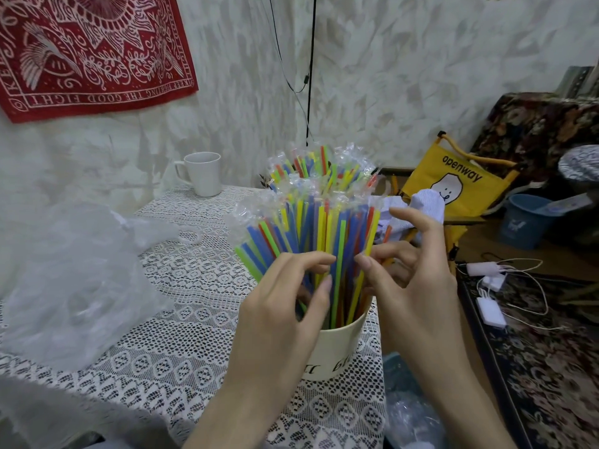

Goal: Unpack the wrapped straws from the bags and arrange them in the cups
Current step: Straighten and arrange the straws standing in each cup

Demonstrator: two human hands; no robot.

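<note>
While both hands worked the bundle, the readable bits were "openway" on a yellow bag [453, 179] off to the right, "THE GOOD FIGHT" upside down on the red bandana [90, 50] on the wall, and some half-hidden lettering on the cream cup [337, 348]; the wrapped straws [311, 222] stood fanned out in that cup at the lace tablecloth's [181, 319] right edge; left hand [282, 306] pinched straws between thumb and curled fingers, right hand [411, 273] likewise, index raised; white mug [202, 173] sat well back, crumpled clear bag [71, 280] lay left, chargers [486, 286] on the rug.
</note>
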